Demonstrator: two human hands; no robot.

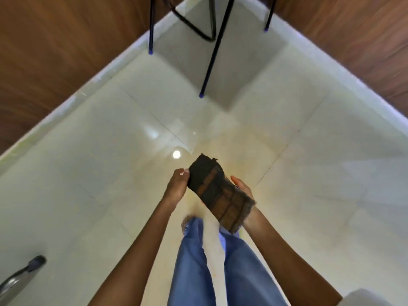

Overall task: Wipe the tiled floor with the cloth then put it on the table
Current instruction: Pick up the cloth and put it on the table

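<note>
A person in blue jeans [192, 266] stands on a glossy cream tiled floor [106, 173], holding a folded dark brown cloth [217, 195] above it. The left grip [177, 184] pinches the cloth's far corner; the right grip [242, 187] lies palm-up under its fringed end. Ahead stand black desk legs [212, 58] with blue feet, between wood-panelled walls [55, 51].
</note>
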